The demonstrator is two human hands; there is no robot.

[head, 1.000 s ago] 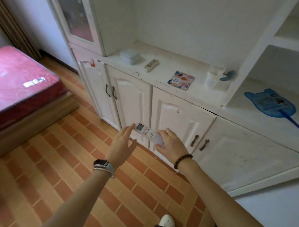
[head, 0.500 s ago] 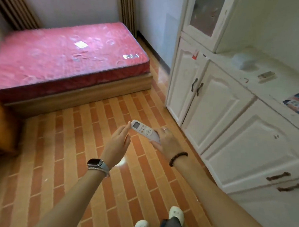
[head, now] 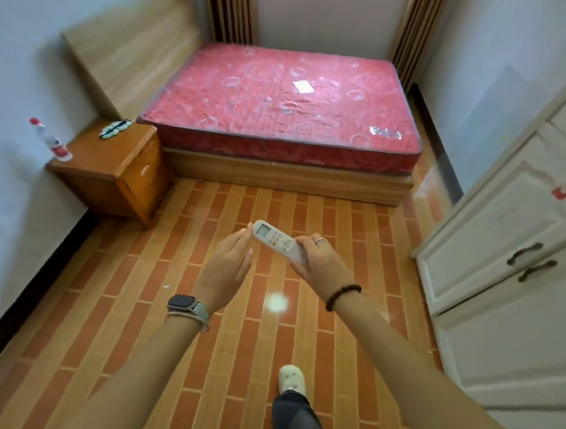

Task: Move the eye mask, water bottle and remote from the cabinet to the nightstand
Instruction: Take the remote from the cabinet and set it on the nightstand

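My right hand (head: pixel 318 259) grips the lower end of a white remote (head: pixel 274 239) with a small screen and coloured buttons, held out over the tiled floor. My left hand (head: pixel 226 267) is open beside it, fingertips touching the remote's screen end. At the far left stands the wooden nightstand (head: pixel 115 161). A clear water bottle (head: pixel 51 141) with a red cap and red label stands upright on its back left corner. A green and dark eye mask (head: pixel 115 128) lies on its far edge next to the bed.
A bed with a red mattress (head: pixel 280 100) fills the far side of the room, its wooden headboard (head: pixel 126 52) along the left wall. The white cabinet (head: pixel 501 240) with dark handles runs along the right. Orange tiled floor (head: pixel 141 305) lies between; my foot (head: pixel 292 378) is below.
The view has swung left from the cabinet to the bed and nightstand. My right hand has kept the remote throughout, and my left hand has come closer to its screen end.
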